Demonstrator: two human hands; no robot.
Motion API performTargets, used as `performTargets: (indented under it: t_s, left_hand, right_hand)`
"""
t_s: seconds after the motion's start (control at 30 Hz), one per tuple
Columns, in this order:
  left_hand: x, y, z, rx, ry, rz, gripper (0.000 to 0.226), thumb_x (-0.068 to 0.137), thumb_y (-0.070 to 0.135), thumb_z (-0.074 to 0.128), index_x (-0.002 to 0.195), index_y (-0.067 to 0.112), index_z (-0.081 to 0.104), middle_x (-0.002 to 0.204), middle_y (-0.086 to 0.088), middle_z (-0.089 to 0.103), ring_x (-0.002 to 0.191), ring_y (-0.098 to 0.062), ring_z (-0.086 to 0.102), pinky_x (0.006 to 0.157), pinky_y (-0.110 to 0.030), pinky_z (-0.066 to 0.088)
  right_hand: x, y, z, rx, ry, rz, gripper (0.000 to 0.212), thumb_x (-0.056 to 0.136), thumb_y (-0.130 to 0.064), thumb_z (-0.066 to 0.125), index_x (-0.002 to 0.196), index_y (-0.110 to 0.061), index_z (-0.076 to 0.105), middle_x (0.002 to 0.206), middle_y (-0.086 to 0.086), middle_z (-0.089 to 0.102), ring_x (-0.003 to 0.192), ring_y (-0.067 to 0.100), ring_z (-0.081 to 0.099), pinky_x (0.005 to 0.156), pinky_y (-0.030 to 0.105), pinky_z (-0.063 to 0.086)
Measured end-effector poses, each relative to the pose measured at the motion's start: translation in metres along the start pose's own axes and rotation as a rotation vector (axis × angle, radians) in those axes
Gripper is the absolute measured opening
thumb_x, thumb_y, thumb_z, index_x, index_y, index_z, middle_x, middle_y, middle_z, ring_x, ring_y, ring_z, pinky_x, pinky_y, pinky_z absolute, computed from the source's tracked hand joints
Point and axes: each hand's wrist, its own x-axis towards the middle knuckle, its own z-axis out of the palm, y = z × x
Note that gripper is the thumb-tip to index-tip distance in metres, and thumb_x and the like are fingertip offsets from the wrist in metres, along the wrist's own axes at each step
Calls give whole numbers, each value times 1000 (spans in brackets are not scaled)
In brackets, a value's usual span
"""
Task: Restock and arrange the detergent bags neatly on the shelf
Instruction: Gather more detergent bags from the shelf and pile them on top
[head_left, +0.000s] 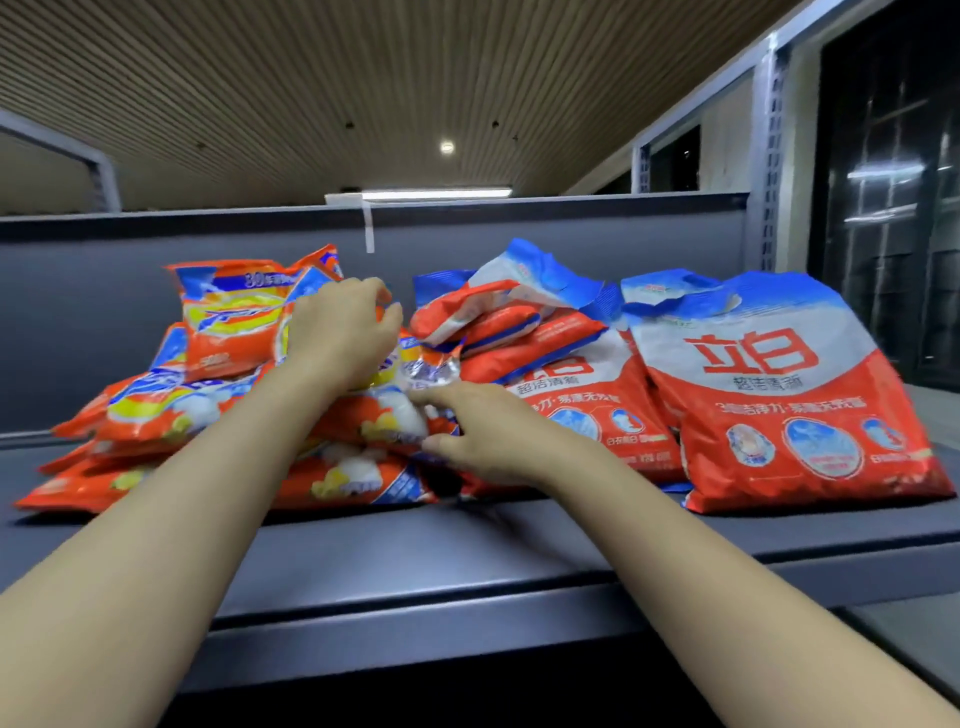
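A loose heap of small orange, yellow and blue detergent bags (156, 415) lies on the left of the grey shelf (467, 551). One small orange bag (234, 317) leans upright at the back of the heap. My left hand (343, 332) reaches over the heap and grips the top of a bag beside that one. My right hand (483, 431) rests with spread fingers on the front of the heap, thumb and forefinger at a bag's crinkled edge (431, 371). To the right stand large red, white and blue detergent bags (779, 395), with smaller red bags (509, 322) piled on one.
The shelf's grey back panel (104, 301) rises behind the bags, with a white tag (369, 228) hanging from its top edge. A metal upright (769, 156) stands at the right. Bare shelf surface runs along the front edge.
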Motion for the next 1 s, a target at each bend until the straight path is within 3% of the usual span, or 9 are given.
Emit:
performTargets:
  t_s: [0.17,0.5,0.67,0.83,0.93,1.0]
  left_hand:
    - [-36,-20,-25,-31,125,-1,28,92,21,49,109,6,65,110,-19,65,103,-38,56,86,-43,43]
    - [-96,-29,-59,5,40,-138,30,93,25,46,116,12,62,121,-10,61,114,-32,50,94,-41,35]
    - [-133,-38,-87,-28,48,-203,26,93,26,47,110,15,64,112,-7,65,104,-30,56,86,-37,41]
    - [-180,-59,-121,-132,91,-203,29,86,35,45,96,18,66,95,-2,70,91,-26,63,80,-41,49]
    - [-213,-79,-143,-161,73,-221,29,82,37,44,93,21,66,94,2,70,93,-25,63,83,-42,48]
    - [-236,-99,-157,-170,38,-231,27,83,37,44,93,21,65,95,4,69,95,-23,63,83,-42,48]
  right_hand:
    - [-5,-1,1,30,1,22,57,87,-31,63,140,-23,44,141,6,48,128,26,45,103,36,38]
    - [-18,-10,8,63,103,14,49,87,-38,59,132,-21,50,133,4,53,123,24,47,100,41,42]
    - [-33,-29,1,134,162,14,46,89,-38,60,132,-23,52,136,2,53,125,20,48,98,32,39]
    - [-57,-72,8,230,233,-23,40,89,-32,63,126,-21,57,127,-3,59,117,11,52,83,16,32]
    - [-70,-105,21,294,263,-57,34,89,-28,65,122,-20,60,121,-5,63,110,4,53,84,10,32]
    - [-78,-128,33,313,249,-56,34,89,-29,64,122,-21,60,121,-6,62,112,6,54,87,13,34]
